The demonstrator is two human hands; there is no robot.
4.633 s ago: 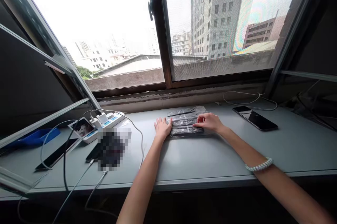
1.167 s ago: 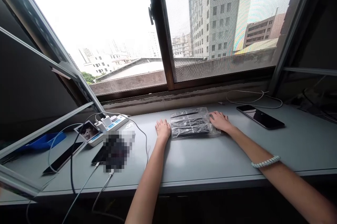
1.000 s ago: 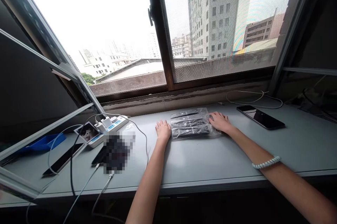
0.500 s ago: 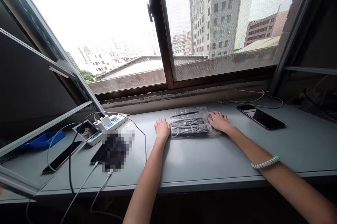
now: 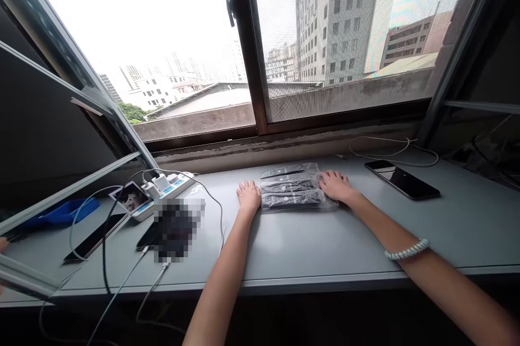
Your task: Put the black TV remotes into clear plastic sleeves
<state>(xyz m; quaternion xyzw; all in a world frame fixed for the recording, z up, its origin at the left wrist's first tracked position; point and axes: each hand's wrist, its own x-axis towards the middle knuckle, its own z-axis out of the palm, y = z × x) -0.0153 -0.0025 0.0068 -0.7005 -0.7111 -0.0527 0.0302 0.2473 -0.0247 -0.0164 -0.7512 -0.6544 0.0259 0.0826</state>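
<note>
Between my hands lies a clear plastic bag (image 5: 290,189) holding several long black pieces with small white marks; I cannot tell what they are. My left hand (image 5: 248,196) rests flat on the grey tabletop (image 5: 300,248), fingers a little apart, right beside the bag's left edge. On the other side, my right hand (image 5: 335,185) lies with its fingers spread at the bag's right end, the near fingers touching the plastic. Neither hand grips anything.
A black phone (image 5: 402,179) and a white cable (image 5: 406,145) lie at the right. On the left are a power strip (image 5: 162,197) with chargers, a picture card (image 5: 130,198), a dark tablet (image 5: 95,237), a partly blurred device (image 5: 148,235), cables and a blue tray (image 5: 79,209).
The view has tilted and shifted slightly. My hands and the bag keep their places on the table. A bit of another person's hand now shows at the left edge.
</note>
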